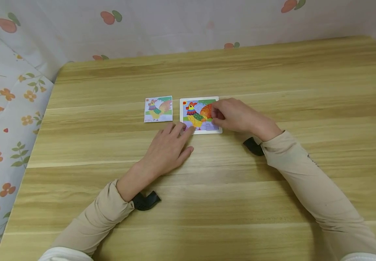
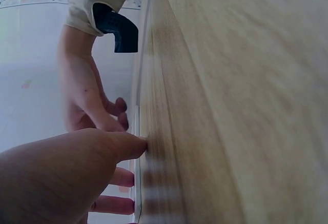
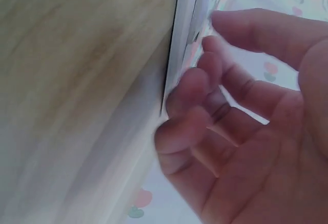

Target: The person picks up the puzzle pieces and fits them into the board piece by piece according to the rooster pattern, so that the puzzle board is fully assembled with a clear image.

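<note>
A jigsaw puzzle in a white tray shows a colourful rooster. My left hand lies at its lower left, fingertips on the tray's near edge. In the left wrist view that hand's thumb is stretched toward the tabletop. At the puzzle's right side is my right hand, its fingers loosely bent. The right wrist view shows the thumb and fingertips close to the tray's edge, with no piece visible between them. Outlines of a lavender piece stand out at the puzzle's lower right. The right hand covers part of the right edge.
A paler rooster picture card lies on the wooden table left of the puzzle. Black curved wrist mounts stick out from both sleeves. A patterned curtain hangs behind the table's far edge.
</note>
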Demonstrator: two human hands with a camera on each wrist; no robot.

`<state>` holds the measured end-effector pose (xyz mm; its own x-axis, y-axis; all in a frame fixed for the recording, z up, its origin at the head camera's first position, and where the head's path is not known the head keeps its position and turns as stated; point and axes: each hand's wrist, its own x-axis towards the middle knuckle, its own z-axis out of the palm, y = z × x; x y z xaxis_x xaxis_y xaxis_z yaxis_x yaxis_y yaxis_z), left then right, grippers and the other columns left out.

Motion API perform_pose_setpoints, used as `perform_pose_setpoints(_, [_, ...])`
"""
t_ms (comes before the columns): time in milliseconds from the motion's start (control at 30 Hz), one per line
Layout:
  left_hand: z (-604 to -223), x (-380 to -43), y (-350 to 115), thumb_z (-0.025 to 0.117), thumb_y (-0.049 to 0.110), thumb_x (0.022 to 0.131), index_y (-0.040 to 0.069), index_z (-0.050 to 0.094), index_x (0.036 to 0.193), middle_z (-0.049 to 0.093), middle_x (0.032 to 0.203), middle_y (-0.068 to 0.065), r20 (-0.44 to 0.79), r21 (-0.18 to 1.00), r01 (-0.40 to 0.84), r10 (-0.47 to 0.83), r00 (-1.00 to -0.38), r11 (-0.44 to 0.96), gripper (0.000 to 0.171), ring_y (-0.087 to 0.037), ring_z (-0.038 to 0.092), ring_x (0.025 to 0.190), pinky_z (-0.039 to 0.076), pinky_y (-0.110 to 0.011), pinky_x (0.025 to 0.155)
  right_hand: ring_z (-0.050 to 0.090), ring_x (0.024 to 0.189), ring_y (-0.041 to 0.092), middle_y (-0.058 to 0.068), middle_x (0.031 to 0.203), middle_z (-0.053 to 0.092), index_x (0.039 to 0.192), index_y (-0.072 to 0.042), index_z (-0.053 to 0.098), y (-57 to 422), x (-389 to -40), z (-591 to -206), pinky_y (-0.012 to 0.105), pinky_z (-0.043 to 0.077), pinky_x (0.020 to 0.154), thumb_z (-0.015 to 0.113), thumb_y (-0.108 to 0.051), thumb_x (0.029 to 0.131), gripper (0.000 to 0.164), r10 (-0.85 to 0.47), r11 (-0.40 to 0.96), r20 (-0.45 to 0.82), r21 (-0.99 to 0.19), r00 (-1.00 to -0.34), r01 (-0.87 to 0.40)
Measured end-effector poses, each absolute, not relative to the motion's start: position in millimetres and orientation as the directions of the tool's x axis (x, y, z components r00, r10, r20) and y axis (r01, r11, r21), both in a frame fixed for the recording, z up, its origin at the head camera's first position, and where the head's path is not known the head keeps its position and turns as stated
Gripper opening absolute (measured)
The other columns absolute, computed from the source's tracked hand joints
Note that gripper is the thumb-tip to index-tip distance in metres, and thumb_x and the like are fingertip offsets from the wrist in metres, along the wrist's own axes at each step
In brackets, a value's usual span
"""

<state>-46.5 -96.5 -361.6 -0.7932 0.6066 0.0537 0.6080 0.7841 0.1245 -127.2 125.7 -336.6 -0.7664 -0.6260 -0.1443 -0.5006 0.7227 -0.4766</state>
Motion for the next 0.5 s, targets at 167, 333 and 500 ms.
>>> perform_pose_setpoints(167, [-361.3, -46.7, -96.7, 0.053, 0.036, 0.093, 0.010, 0.049, 0.134, 0.048, 0.120, -0.011, 0.064, 0.121, 0.614, 0.611, -0.789, 0.780, 0.049, -0.029, 0.043, 0.107, 0.044, -0.042, 0.079, 0.045, 0.068, 0.020, 0.005, 0.072, 0.050, 0.080, -0.008, 0.054, 122.9, -124.8, -333.1, 0.031, 0.036, 0.062, 0.069, -0.014, 0.082, 0.016, -0.623, 0.726, -0.138, -0.467, -0.770, -0.504])
perform_pose_setpoints(333, [-361.4, -46.2, -96.6, 0.052, 0.036, 0.093, 0.010, 0.048, 0.134, 0.048, 0.120, -0.011, 0.058, 0.121, 0.616, 0.614, -0.787, 0.778, 0.049, -0.029, 0.042, 0.108, 0.044, -0.042, 0.080, 0.046, 0.068, 0.020, 0.005, 0.072, 0.050, 0.080, -0.008, 0.053, 122.3, -124.4, -334.9, 0.031, 0.036, 0.063, 0.071, -0.014, 0.082, 0.019, -0.622, 0.733, -0.169, -0.467, -0.764, -0.494])
perform_pose_setpoints(500, [-360.8, -45.9, -96.5, 0.052, 0.036, 0.093, 0.010, 0.048, 0.135, 0.048, 0.121, -0.012, 0.054, 0.124, 0.610, 0.608, -0.792, 0.783, 0.049, -0.029, 0.042, 0.109, 0.044, -0.043, 0.081, 0.046, 0.068, 0.020, 0.005, 0.072, 0.050, 0.080, -0.007, 0.054, 121.9, -124.0, -336.1, 0.031, 0.036, 0.063, 0.070, -0.012, 0.082, 0.017, -0.628, 0.722, -0.155, -0.481, -0.762, -0.497])
